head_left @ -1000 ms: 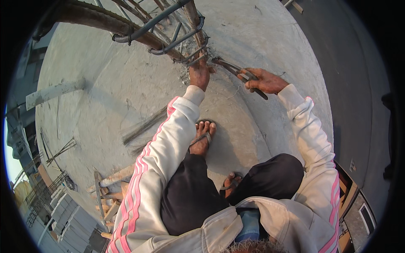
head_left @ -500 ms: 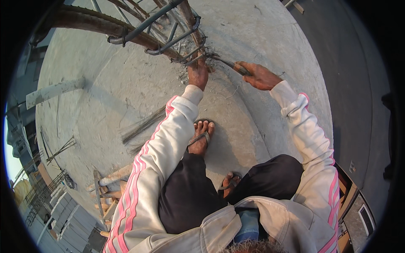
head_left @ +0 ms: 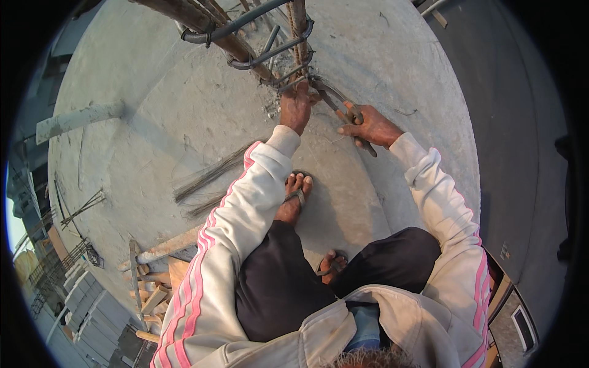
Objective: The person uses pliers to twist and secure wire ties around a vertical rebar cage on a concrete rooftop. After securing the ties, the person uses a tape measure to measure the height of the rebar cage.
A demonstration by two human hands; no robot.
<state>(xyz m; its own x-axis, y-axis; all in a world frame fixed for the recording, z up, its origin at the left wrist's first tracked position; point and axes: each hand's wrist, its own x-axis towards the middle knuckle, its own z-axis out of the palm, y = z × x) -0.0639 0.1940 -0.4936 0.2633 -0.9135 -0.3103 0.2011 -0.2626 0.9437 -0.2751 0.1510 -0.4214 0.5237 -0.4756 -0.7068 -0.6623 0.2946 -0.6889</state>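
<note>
Nearest is the person's pale jacket [head_left: 245, 190] with pink stripes down both sleeves, over dark trousers [head_left: 276, 288]. To the near left lie wood scraps [head_left: 156, 299], with grey blocks [head_left: 92, 313] stacked farther left. Both feet wear sandals: the right foot [head_left: 333, 264] is nearer, the left foot [head_left: 292, 201] a little farther and to its left. Left of that foot, 2 bundles of thin wires [head_left: 211, 176] lie on the concrete slab [head_left: 423, 80], partly behind the left sleeve.

Farther out, to the right, the right hand [head_left: 372, 126] has its fingers wrapped round the handles of the pincers [head_left: 332, 106], which show orange patches. The pincers slant far and left, their head just beside the foot of the rebar cage [head_left: 299, 40]. The left hand [head_left: 296, 111] is at that same foot, left of the pincers; its fingertips are partly hidden, so I cannot tell whether they grip anything. Grey hoops [head_left: 248, 19] ring the brown bars above it. At the far left, a long board [head_left: 80, 121] reaches onto the slab.
</note>
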